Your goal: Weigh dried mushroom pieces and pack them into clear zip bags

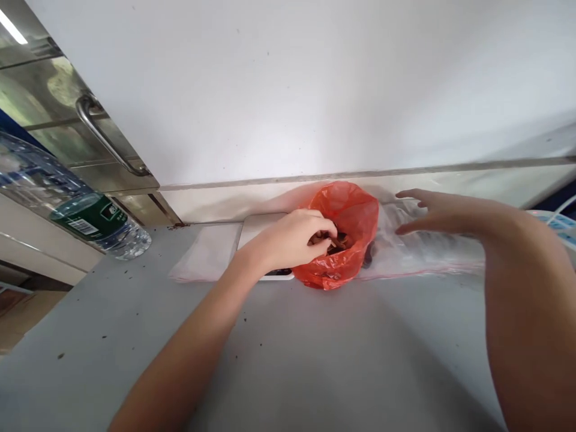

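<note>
A red plastic bag (355,210) stands with its mouth wide, and dark brown dried pieces (344,240) show inside it. My left hand (299,237) reaches into the mouth from the left, its thumb and fingers curled together at the brown pieces; what lies between the fingertips is partly hidden. To the right of the bag, my right hand (443,213) hovers empty with thumb and fingers apart. Below it lie clear plastic zip bags (414,246). A white scale (258,227) sits left of the red bag, partly covered by my left hand and wrist.
Flat white plastic bags (207,252) lie left of the scale. A large clear water bottle (96,216) with a green label stands at the left edge. A white wall (288,90) rises behind the grey table (315,360). A power strip (560,222) is at far right.
</note>
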{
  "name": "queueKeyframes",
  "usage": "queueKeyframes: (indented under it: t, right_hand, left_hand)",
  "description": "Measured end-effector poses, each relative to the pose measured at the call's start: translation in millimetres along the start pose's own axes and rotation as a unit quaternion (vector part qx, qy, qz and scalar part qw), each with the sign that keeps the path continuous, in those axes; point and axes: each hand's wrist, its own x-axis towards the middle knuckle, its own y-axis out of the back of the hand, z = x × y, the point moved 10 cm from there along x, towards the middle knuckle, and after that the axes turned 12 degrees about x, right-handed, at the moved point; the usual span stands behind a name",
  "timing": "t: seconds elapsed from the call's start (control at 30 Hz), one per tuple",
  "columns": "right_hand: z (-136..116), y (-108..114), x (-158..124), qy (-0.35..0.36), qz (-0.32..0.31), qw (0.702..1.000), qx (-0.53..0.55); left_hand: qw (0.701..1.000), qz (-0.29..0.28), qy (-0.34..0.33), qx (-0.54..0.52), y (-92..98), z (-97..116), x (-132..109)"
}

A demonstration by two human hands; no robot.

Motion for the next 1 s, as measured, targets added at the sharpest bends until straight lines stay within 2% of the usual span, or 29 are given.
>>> queueKeyframes:
  t: [0.1,0.2,0.63,0.73,0.83,0.93,1.0]
  right_hand:
    - [9,-13,-2,-0.061,-0.066,0.996,0.027]
    - [8,-10,-3,-0.076,-0.065,0.994,0.030]
    - [34,0,-5,-0.157,-0.024,0.987,0.017]
    - [30,15,-11,-0.164,0.009,0.986,0.017]
    - [20,43,-24,-0.159,0.094,0.981,0.051]
    - [7,70,-46,-0.135,0.196,0.961,0.142]
    - [-4,78,-57,-0.104,0.229,0.946,0.207]
  left_hand:
    - [0.999,-0.035,0.013,0.013,-10.6,-5,-1]
    - [0.999,-0.045,0.011,0.009,-12.7,-6,-1]
    - [0.999,-0.033,0.020,0.005,-7.3,-7,0]
    - [0.999,-0.031,0.020,0.001,-4.6,-8,-1]
    - [0.999,-0.016,0.029,-0.008,0.6,-10,-2]
    - [0.999,0.028,0.037,-0.026,9.4,-15,-3]
    - [0.995,0.070,0.043,-0.059,16.8,-20,-3]
